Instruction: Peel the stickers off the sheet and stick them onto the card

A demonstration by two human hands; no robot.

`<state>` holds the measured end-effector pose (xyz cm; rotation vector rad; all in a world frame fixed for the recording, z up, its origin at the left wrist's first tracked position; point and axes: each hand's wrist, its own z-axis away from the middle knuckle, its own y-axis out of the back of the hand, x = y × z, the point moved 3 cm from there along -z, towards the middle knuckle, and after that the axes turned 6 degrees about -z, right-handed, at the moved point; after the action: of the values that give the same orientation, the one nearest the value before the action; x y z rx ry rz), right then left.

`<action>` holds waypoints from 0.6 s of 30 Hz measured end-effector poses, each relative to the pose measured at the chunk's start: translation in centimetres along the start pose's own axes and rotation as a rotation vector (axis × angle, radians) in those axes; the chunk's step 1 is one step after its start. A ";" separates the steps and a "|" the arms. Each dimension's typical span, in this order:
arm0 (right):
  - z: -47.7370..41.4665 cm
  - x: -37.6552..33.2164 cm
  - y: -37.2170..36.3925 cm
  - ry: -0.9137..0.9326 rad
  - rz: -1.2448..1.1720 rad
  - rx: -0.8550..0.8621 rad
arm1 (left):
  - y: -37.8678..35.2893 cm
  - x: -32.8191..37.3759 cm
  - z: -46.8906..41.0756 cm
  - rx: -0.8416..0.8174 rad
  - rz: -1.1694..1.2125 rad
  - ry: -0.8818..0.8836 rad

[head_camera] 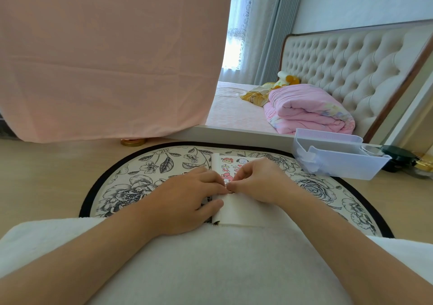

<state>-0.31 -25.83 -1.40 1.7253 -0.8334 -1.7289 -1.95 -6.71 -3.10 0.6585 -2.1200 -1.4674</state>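
Observation:
A sticker sheet (228, 164) with small cartoon figures lies on a round floral mat (145, 175). Just nearer me lies a white card (236, 211). My left hand (187, 201) rests flat on the card's left edge, thumb and forefinger pinched at the join of sheet and card. My right hand (255, 180) meets it from the right, fingertips pinched on a small sticker (230, 191) with a red outline. The hands hide most of the sheet's lower half and the card's right side.
A pale plastic box (337, 161) stands at the mat's right, with dark and gold-lidded jars (419, 164) behind it. A gold lid (133, 141) lies at the back. A pink cloth (105, 58) hangs at left. A bed with a pink quilt (309, 110) is beyond.

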 end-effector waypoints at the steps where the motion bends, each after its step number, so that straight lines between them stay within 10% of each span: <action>1: 0.1 0.1 0.1 0.021 0.013 0.011 | 0.0 0.1 -0.1 0.001 -0.014 -0.009; 18: 3.9 -0.5 -0.8 0.430 0.620 -0.074 | -0.1 0.6 -0.5 0.044 -0.006 0.021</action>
<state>-4.17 -24.81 -1.75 1.4925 -0.9536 -0.9279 -2.08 -7.43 -2.99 0.6940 -2.1417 -1.4149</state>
